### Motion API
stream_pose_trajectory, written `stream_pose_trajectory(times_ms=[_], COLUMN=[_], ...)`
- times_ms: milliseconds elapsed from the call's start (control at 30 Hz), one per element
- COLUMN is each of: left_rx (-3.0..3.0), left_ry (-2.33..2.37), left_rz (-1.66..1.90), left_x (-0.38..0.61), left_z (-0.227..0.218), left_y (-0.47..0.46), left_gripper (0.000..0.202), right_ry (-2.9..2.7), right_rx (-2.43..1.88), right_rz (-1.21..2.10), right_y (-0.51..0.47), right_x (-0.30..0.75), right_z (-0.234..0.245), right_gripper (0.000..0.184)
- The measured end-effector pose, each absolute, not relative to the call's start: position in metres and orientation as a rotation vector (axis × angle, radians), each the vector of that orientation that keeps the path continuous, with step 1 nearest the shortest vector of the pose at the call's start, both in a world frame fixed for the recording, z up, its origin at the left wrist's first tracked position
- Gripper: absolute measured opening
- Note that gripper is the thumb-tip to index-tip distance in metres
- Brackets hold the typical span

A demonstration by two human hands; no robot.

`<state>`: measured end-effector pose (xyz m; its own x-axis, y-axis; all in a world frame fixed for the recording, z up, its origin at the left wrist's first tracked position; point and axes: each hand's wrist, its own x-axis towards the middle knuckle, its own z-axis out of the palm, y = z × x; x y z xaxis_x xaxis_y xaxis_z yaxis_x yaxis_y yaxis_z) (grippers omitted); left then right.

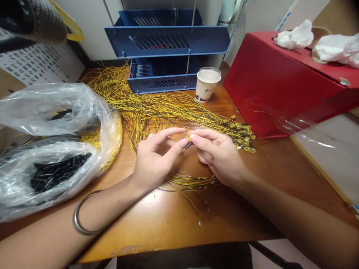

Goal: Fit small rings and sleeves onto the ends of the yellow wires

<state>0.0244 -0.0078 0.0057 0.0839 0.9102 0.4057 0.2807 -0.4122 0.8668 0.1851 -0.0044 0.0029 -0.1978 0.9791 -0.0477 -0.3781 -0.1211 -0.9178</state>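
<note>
My left hand (155, 157) and my right hand (217, 153) meet over the wooden table (168, 224), fingertips pinched together on a small yellow ring and a dark wire end (188, 141). Under and behind the hands lies a loose heap of thin yellow wires (146, 108). Their ends, fitted with yellow rings (244, 138), bunch up just right of my right hand. A metal bangle (80, 220) sits on my left wrist.
Clear plastic bags (50, 149) at the left hold small black parts (56, 172) and yellow rings. A blue tiered tray (165, 41) stands at the back, a paper cup (206, 84) beside it. A red box (280, 82) with white crumpled material on top fills the right.
</note>
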Motion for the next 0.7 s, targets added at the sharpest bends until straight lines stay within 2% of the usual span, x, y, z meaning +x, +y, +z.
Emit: stream_pose_trajectory(times_ms=[267, 500, 700], left_rx=[1.9, 1.965, 2.023], left_ry=[1.166, 1.161, 1.084], left_rz=[1.305, 1.3, 1.367], left_x=[0.0219, 0.0205, 0.0217], left_z=[0.0038, 0.0036, 0.0023], left_y=[-0.0091, -0.0074, -0.0052], left_gripper=[0.024, 0.027, 0.017], right_ry=[-1.021, -0.937, -0.927], right_rx=[-0.933, -0.913, -0.921], right_rz=[1.534, 1.583, 1.606], right_y=[-0.0068, -0.0077, -0.005], right_x=[0.182, 0.1803, 0.1823], right_z=[0.0037, 0.0032, 0.0032], right_gripper=[0.018, 0.015, 0.019])
